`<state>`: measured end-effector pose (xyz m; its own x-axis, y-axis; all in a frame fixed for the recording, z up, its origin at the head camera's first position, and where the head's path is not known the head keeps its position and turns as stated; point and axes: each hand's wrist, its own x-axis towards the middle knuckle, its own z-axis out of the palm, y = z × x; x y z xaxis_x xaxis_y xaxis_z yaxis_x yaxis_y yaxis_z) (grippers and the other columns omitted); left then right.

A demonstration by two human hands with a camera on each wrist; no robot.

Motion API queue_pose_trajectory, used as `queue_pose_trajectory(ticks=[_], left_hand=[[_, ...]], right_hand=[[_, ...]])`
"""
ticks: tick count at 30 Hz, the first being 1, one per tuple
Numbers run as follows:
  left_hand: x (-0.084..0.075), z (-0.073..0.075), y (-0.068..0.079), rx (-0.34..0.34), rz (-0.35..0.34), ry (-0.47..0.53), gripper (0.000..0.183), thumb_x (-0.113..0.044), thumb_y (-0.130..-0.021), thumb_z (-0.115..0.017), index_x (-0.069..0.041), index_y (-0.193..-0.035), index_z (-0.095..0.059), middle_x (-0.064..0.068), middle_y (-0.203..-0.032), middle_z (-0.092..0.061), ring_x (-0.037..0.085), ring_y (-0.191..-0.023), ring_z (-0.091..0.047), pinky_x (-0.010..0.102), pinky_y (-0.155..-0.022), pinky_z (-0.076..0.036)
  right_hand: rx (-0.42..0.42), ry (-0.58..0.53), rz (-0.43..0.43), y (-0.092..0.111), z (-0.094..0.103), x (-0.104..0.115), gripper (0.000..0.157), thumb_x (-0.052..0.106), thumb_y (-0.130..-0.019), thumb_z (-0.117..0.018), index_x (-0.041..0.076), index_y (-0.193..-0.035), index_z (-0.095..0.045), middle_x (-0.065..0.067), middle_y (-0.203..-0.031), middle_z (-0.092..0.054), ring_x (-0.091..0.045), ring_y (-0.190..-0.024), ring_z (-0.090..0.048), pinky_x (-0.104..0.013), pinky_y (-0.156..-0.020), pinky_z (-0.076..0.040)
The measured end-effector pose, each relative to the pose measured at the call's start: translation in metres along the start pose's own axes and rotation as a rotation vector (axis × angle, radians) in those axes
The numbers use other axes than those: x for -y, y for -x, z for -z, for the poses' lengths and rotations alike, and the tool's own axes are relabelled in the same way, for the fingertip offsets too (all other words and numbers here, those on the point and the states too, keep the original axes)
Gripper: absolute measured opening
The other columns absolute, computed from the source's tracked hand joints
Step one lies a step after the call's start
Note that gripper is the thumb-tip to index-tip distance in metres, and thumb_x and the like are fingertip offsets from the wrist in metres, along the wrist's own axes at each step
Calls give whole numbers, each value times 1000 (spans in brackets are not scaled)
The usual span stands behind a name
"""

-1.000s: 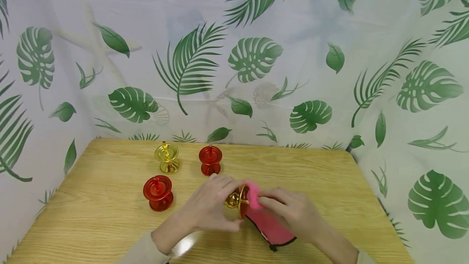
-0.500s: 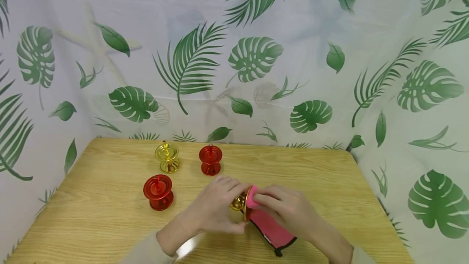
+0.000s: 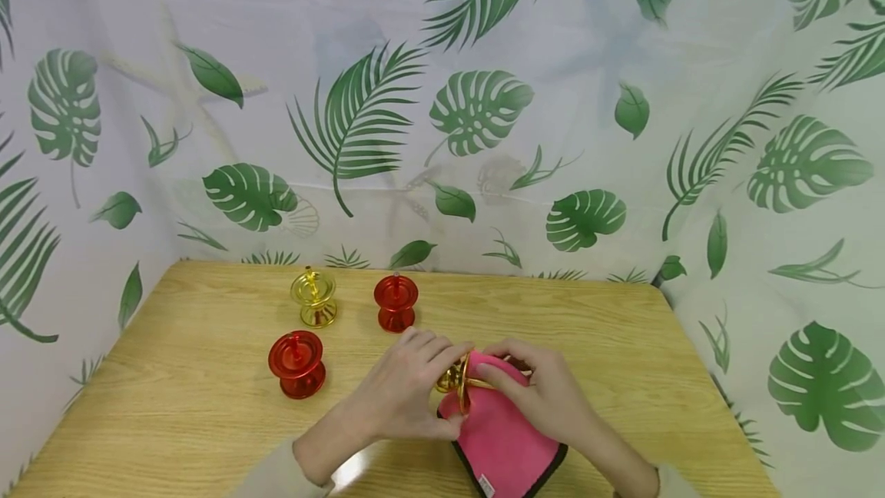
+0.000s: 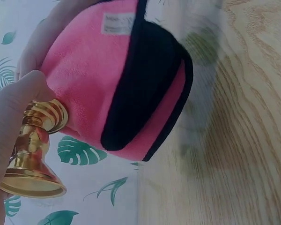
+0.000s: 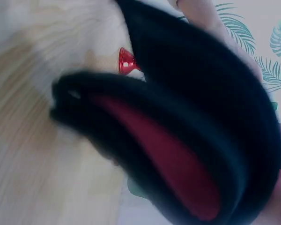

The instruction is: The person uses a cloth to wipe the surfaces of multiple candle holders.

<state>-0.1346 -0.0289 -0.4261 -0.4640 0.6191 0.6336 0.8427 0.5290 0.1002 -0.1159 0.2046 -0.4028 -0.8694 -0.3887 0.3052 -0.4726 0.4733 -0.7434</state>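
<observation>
My left hand (image 3: 408, 386) grips a shiny gold candle holder (image 4: 33, 154), tipped on its side so its dish faces right. A pink cloth (image 3: 508, 440) with dark edging and a small white label drapes from the dish toward the table. My right hand (image 3: 546, 390) pinches the cloth against the dish, beside the holder's thin spike. In the left wrist view the flared gold base shows below the left thumb. The cloth's dark border (image 5: 196, 79) fills much of the right wrist view, where the fingers are mostly hidden.
On the wooden table (image 3: 207, 436), a gold candle holder (image 3: 314, 298) and a red one (image 3: 396, 303) stand at the back. Another red candle holder (image 3: 297, 363) stands left of my left hand. A leaf-patterned curtain (image 3: 525, 198) rises behind the table.
The cloth, earlier bunched in pink folds at the dish, now spreads wider and hangs lower, its label turned into view. My right hand has shifted slightly around the spike; the left still grips the holder.
</observation>
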Motion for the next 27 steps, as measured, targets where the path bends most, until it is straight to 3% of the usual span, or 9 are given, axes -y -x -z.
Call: queue_pose_trajectory(ticks=[2, 4, 9, 14, 23, 27], left_hand=[[-1, 0, 0, -1, -2, -10, 77, -45, -62, -91, -12, -128, -70, -5, -105, -74, 12, -94, -64, 29, -86, -50], [-1, 0, 0, -1, -3, -13, 78, -46, -62, -91, -12, -128, -70, -5, -105, -74, 12, -94, -64, 28, -86, -50], [0, 0, 0, 26, 7, 4, 77, -46, -63, -91, -13, -129, -69, -6, -108, -74, 12, -97, -65, 28, -87, -51], [2, 2, 2, 54, 15, 43, 80, -48, -63, -92, -14, -131, -68, -6, -108, -74, 11, -98, -65, 27, -86, -51], [2, 6, 1, 18, 54, 140, 82, -43, -63, -94, -14, -135, -64, -9, -101, -70, 8, -94, -63, 25, -83, -49], [3, 6, 1, -26, 60, 188, 81, -41, -63, -95, -11, -131, -65, -9, -100, -71, 7, -93, -63, 22, -80, -47]], right_hand=[[-6, -11, -47, 1, -1, 1, 8, 21, -99, -74, 18, -106, -77, 1, -97, -80, 1, -80, -69, -24, -64, -59], [-16, 8, -24, 1, -2, 1, 7, 19, -98, -75, 19, -105, -77, 3, -96, -79, 1, -80, -67, -23, -64, -59], [-58, 98, 186, 5, -3, -1, 18, 8, -93, -78, 19, -107, -78, 6, -98, -78, -2, -87, -70, -21, -75, -61], [-77, 69, 308, 8, -2, -3, 27, -1, -89, -79, 15, -110, -77, -1, -102, -78, -9, -90, -73, -17, -80, -59], [-165, -82, 311, 14, 7, -8, 35, -18, -84, -74, 8, -108, -75, -9, -101, -77, -2, -97, -73, -16, -80, -60], [-218, -167, 276, 19, 10, -10, 34, -20, -86, -71, 5, -109, -75, 0, -105, -77, 1, -94, -71, -17, -72, -59]])
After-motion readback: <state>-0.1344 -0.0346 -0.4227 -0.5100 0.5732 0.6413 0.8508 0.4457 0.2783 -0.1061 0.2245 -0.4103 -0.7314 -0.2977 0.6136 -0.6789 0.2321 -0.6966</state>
